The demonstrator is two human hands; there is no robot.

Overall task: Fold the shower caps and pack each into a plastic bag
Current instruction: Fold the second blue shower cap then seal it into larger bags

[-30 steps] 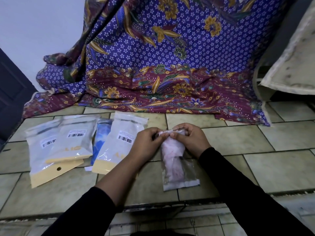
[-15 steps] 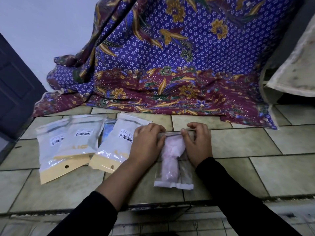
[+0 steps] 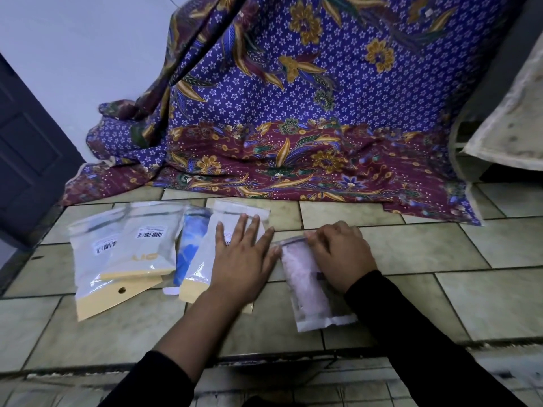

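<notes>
Purple-and-maroon floral batik cloth (image 3: 293, 113) draped down onto tiled counter (image 3: 411, 245), dark door (image 3: 26, 160) at left, white wall (image 3: 88, 48), stained pale pad (image 3: 511, 121) at right

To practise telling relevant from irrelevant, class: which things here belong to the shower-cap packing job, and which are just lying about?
Job: clear bag holding the pink cap; packed bags; left hand; right hand.
Lying about: patterned cloth; dark door.

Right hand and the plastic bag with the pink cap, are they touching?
Touching. The head view shows the right hand lying on the plastic bag, fingers bent onto its top strip.
</notes>
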